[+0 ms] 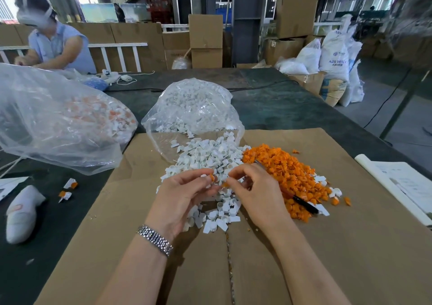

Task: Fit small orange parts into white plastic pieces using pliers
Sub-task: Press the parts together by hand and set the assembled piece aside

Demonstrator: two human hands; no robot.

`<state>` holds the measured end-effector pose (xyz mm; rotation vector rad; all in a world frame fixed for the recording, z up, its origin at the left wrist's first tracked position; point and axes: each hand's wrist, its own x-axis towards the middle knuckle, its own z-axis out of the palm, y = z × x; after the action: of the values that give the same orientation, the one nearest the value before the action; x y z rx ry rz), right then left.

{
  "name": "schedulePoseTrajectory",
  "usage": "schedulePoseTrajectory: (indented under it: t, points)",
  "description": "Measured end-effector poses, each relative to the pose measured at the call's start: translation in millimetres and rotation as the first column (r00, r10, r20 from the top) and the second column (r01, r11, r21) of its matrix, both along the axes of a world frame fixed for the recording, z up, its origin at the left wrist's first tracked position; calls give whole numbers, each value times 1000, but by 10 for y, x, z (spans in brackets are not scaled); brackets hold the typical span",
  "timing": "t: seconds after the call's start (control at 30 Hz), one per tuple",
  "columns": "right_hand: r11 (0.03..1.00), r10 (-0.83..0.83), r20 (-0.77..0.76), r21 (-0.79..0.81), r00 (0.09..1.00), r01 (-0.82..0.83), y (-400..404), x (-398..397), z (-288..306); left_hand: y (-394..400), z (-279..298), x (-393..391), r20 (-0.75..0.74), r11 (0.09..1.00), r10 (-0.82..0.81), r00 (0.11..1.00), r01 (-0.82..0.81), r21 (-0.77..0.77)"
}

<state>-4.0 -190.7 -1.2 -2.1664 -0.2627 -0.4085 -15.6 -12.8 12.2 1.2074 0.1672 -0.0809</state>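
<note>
**Hands meet over the white pile**

Your left hand [184, 192] pinches a white piece with an orange part [212, 177] at its fingertips. Your right hand [254, 188], just beside it, grips the pliers [304, 203], whose handles trail across the orange parts [287, 169]. White pieces [210, 155] lie beneath both hands on the cardboard [350, 234] covering the worktop [268, 108].

Two bare forearms, no sleeves, left hand [184, 195] w/ silver metal link watch band [155, 240] at wrist, right hand [258, 195] bare, no rings seen
</note>
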Motion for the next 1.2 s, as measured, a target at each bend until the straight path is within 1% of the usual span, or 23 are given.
schedulePoseTrajectory:
  t: [0.07, 0.13, 0.17, 0.2, 0.23, 0.27, 0.33, 0.4, 0.47, 0.5, 0.53, 0.57, 0.6, 0.67, 0.73, 0.77, 0.83, 0.87, 0.97, 1.03, 1.1, 1.13, 1.2]
  points:
    - [999, -27, 31, -40, 999, 29, -14, 6, 1, 31, 25, -18, 28, 999, 16, 999, -18, 46]
    - [982, -103, 51, -152, 993, 109, -70, 21, -16, 129, 70, -39, 34, 990, 93, 995, -96, 107]
    - [967, -135, 51, -209, 990, 143, -100, 28, -25, 199, 82, -44, 33, 969, 167, 985, -171, 178]
    - [950, -154, 42, -270, 987, 159, -120, 33, -30, 278, 78, -40, 45, 920, 258, 965, -260, 295]
    - [928, -161, 26, -336, 987, 161, -127, 34, -32, 364, 58, -31, 75, 831, 347, 935, -344, 437]
    - [904, -165, 9, -398, 986, 155, -125, 29, -33, 445, 25, -16, 125, 716, 414, 902, -408, 566]
    - [859, -175, -2, -489, 985, 152, -113, 18, -30, 574, -41, 17, 190, 490, 479, 857, -440, 752]
    - [824, -177, 18, -544, 984, 158, -111, -2, -29, 657, -96, 29, 168, 295, 513, 841, -357, 886]
    - [800, -167, 19, -582, 986, 147, -119, -24, -32, 705, -122, 34, 121, 121, 537, 835, -218, 968]
    - [790, -159, 12, -598, 987, 135, -120, -36, -37, 700, -124, 30, 117, 49, 533, 838, -169, 984]
    - [779, -153, 8, -615, 988, 125, -119, -42, -45, 677, -120, 24, 143, 6, 513, 847, -170, 985]
    - [765, -150, 9, -632, 989, 121, -118, -46, -51, 643, -117, 19, 195, 8, 473, 859, -226, 974]
    - [753, -149, 12, -647, 989, 121, -116, -48, -53, 594, -108, 6, 259, 53, 413, 873, -306, 950]
    - [748, -141, 19, -653, 990, 119, -105, -44, -54, 467, -89, -21, 365, 220, 255, 896, -421, 880]
    - [784, -136, 46, -606, 990, 135, -76, -43, -51, 319, -70, -45, 394, 355, 73, 916, -393, 848]
    - [810, -140, 75, -565, 987, 158, -49, -44, -40, 257, -76, -47, 387, 380, -18, 922, -352, 856]
    - [840, -138, 124, -511, 983, 182, 10, -48, -20, 148, -123, -49, 379, 347, -184, 907, -301, 888]
    - [838, -120, 125, -519, 985, 168, 44, -48, -17, 104, -154, -46, 386, 320, -235, 892, -304, 897]
    - [792, -47, 71, -605, 996, 81, 107, -30, -46, 17, -223, -33, 411, 203, -297, 862, -363, 909]
    - [790, -28, 64, -610, 998, 61, 121, -21, -66, -19, -242, -23, 426, 140, -314, 849, -402, 905]
    - [803, -17, 88, -592, 996, 66, 123, -17, -79, -43, -254, -7, 442, 116, -322, 837, -428, 896]
    - [828, -17, 107, -555, 994, 74, 118, -14, -79, -51, -251, -4, 449, 117, -317, 836, -435, 893]
    - [905, -29, 129, -417, 991, 81, 84, -3, -76, -58, -236, -9, 459, 152, -284, 842, -433, 889]
